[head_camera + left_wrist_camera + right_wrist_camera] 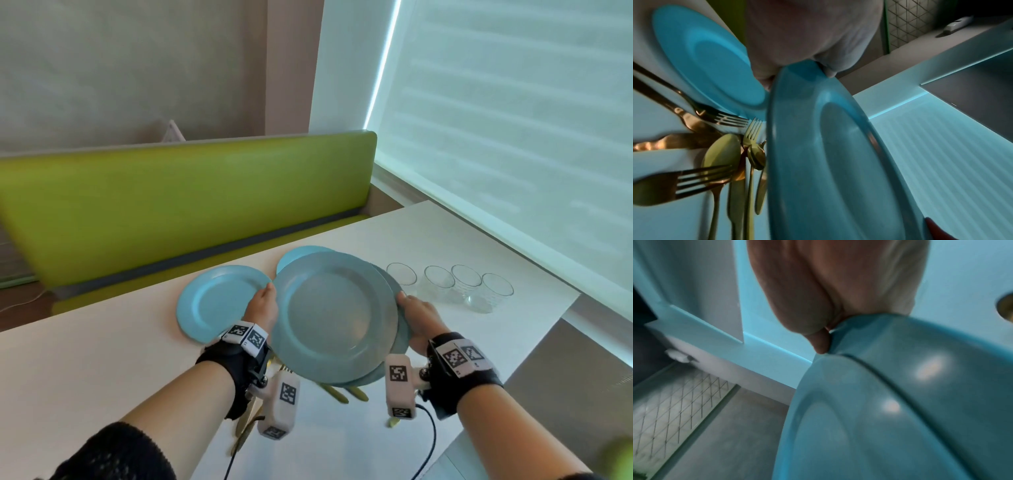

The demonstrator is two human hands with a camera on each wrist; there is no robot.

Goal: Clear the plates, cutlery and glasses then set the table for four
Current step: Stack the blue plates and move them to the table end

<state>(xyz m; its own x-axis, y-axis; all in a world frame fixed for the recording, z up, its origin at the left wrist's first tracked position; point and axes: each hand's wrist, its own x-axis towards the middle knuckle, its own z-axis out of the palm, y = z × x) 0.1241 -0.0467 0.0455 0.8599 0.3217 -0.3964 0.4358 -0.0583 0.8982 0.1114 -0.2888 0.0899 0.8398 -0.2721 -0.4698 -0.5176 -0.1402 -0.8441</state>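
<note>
Two stacked blue plates [334,315] hang tilted above the white table [102,359]. My left hand [262,305] grips their left rim, and my right hand [414,315] grips the right rim. The left wrist view shows my left hand [807,48] pinching the top plate's [828,162] edge. Both plates [859,418] show in the right wrist view, clamped at the rim by my right hand [838,288]. Another blue plate [212,301] lies on the table to the left, and one more [301,255] peeks out behind the stack. Gold cutlery [725,146] lies heaped under the stack.
Several clear glasses [442,282] stand in a row on the table right of the plates, near the window blind [513,137]. A green bench [171,205] runs along the table's far side. The table's right edge drops to a grey floor [548,359].
</note>
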